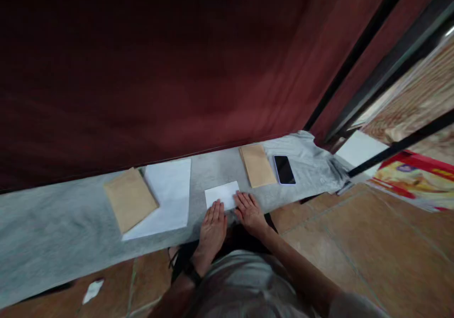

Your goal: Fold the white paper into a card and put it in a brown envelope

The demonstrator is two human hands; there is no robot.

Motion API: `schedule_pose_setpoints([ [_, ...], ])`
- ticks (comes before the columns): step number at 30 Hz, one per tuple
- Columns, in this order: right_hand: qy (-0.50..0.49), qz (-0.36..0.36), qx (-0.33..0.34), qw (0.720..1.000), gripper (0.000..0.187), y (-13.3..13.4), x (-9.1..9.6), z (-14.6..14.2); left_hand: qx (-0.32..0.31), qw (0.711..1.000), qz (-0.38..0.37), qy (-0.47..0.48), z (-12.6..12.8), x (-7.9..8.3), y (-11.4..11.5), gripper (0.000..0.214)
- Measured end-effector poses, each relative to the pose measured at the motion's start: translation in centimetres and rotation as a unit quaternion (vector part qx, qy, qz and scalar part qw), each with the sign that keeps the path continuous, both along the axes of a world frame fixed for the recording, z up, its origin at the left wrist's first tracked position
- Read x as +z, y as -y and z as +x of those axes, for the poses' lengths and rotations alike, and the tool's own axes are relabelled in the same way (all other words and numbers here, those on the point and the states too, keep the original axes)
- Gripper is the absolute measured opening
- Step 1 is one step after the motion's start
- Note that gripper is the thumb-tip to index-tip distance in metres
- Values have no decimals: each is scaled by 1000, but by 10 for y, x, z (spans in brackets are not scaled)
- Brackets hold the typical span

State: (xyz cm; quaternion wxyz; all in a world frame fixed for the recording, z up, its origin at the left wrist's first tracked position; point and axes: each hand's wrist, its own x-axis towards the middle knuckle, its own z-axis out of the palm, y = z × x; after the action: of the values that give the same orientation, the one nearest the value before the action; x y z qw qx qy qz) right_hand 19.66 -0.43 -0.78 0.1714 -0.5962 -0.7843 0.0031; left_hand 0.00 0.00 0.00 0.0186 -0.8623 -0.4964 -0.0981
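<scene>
A small white sheet of paper (220,194), perhaps folded, lies flat on the grey cloth-covered bench in front of me. My left hand (213,226) rests at its lower left edge, fingers stretched out and flat. At the lower right corner of the sheet, my right hand (250,212) lies palm down with its fingers extended. Neither hand grips anything. To the right sits a stack of brown envelopes (259,166), and beyond it a dark-screened phone (284,170). Left of my hands, another brown envelope or stack (130,199) overlaps larger white sheets of paper (173,200).
The narrow bench (64,228) runs across the view under a grey cloth, against a dark red curtain-like surface (198,81). Dark metal bars and a red printed package (418,178) stand at the right. A white scrap (93,290) lies on the tiled floor (383,242).
</scene>
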Motion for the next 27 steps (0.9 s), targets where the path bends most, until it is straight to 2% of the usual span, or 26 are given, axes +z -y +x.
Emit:
schedule_pose_setpoints([
  [4, 5, 0, 0, 1000, 51, 3, -1, 8, -6, 999, -4, 31, 10, -1, -6, 53],
  [8, 18, -5, 9, 1000, 55, 3, -4, 10, -66, 996, -29, 60, 39, -1, -18, 57],
  [12, 15, -2, 12, 1000, 54, 6, -5, 12, -60, 994, -59, 63, 59, 0, -32, 59],
  [20, -24, 7, 47, 999, 46, 25, -3, 21, -43, 995, -67, 53, 61, 6, -48, 55],
  [27, -34, 13, 50, 998, 40, 25, -3, 22, -22, 997, -59, 37, 70, -3, -62, 55],
])
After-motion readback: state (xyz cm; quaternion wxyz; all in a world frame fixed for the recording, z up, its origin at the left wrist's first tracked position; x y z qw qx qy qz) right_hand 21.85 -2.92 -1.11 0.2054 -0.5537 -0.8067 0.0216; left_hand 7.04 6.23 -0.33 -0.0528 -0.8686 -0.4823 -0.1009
